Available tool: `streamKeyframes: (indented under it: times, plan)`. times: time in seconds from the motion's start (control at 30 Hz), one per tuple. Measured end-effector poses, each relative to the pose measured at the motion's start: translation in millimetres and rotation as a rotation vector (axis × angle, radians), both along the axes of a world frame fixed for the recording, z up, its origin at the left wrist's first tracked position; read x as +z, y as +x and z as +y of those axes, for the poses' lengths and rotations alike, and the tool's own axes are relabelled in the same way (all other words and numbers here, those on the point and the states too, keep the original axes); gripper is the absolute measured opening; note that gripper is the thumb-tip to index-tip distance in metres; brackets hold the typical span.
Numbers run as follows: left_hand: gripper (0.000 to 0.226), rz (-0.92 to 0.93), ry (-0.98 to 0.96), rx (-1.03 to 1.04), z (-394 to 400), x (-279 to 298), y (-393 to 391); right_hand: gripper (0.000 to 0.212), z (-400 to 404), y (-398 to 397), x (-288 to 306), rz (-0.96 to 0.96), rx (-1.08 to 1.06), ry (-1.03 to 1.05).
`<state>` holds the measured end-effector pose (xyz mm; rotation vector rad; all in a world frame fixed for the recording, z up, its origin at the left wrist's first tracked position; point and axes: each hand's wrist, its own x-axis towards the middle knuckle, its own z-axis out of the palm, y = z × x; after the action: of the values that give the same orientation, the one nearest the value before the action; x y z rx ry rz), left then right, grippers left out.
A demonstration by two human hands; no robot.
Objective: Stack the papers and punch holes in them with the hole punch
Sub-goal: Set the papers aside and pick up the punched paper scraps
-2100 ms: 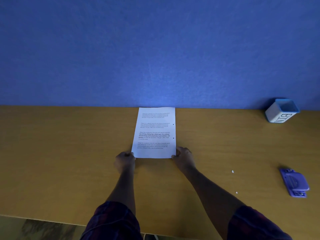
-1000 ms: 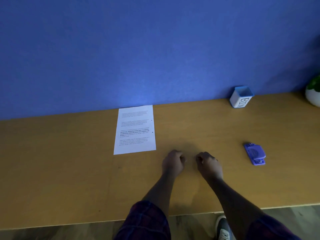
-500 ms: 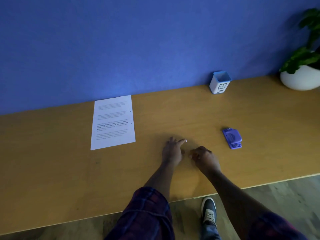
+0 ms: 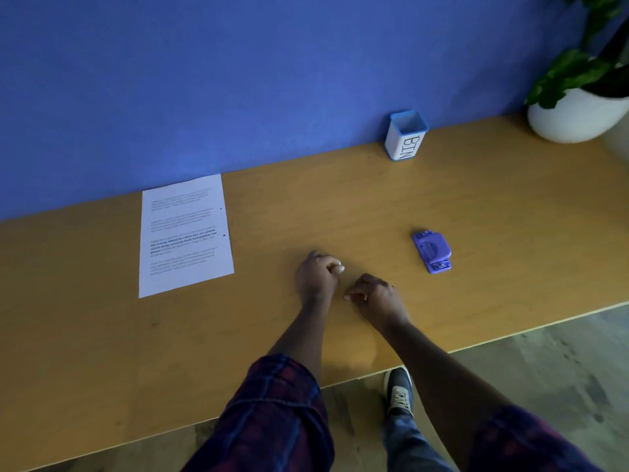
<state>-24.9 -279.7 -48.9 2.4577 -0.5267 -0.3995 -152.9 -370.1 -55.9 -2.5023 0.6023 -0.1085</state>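
Note:
The stack of printed papers lies flat against the blue wall at the left, with two punched holes along its right edge. To the right, the purple hole punch rests on the wooden desk, untouched. My left hand is curled on the desk between them, and a small white paper bit shows at its fingertips. Just right of it and nearer to me, my right hand has its fingertips pinched together on the desk surface. Whether the right fingers hold anything is too small to tell.
A white and blue cup marked BIN stands by the wall, behind the punch. A white plant pot with green leaves sits at the far right. The desk's front edge runs close under my forearms, with floor and a shoe below it.
Both hands let go of the papers' near corners and moved right onto the bare desk. The left hand's fingers, spread half a second ago, have curled shut. My view swung right.

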Motion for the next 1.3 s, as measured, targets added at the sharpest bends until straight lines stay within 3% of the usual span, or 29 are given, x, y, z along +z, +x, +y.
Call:
streamKeyframes:
  times: [0.2, 0.33, 0.73, 0.87, 1.07, 1.3]
  plan:
    - [0.006, -0.053, 0.065, 0.016, -6.6, 1.1, -1.7, 0.013, -2.7, -0.1, -3.6, 0.041, 0.042, 0.017]
    - [0.014, -0.051, 0.122, -0.022, -8.5, 1.1, -0.6, 0.021, -4.4, 4.7, -3.2, 0.120, 0.119, -0.023]
    - [0.005, 0.182, -0.118, 0.097, 3.2, -0.9, 6.7, 0.014, -8.8, 14.3, 1.9, 0.072, -0.133, 0.219]
    - [0.012, 0.160, -0.110, 0.095, -0.8, -2.4, 3.3, 0.014, -11.6, 5.4, 2.4, 0.009, -0.044, 0.222]
    - [0.008, -0.032, 0.017, 0.014, -8.4, -3.0, -2.5, 0.013, -9.8, -0.1, 4.9, -0.009, 0.123, 0.048]
    - [0.009, -0.105, 0.159, -0.079, -14.6, -7.7, -2.7, 0.005, 5.6, -3.5, 8.3, -0.090, 0.240, -0.246]
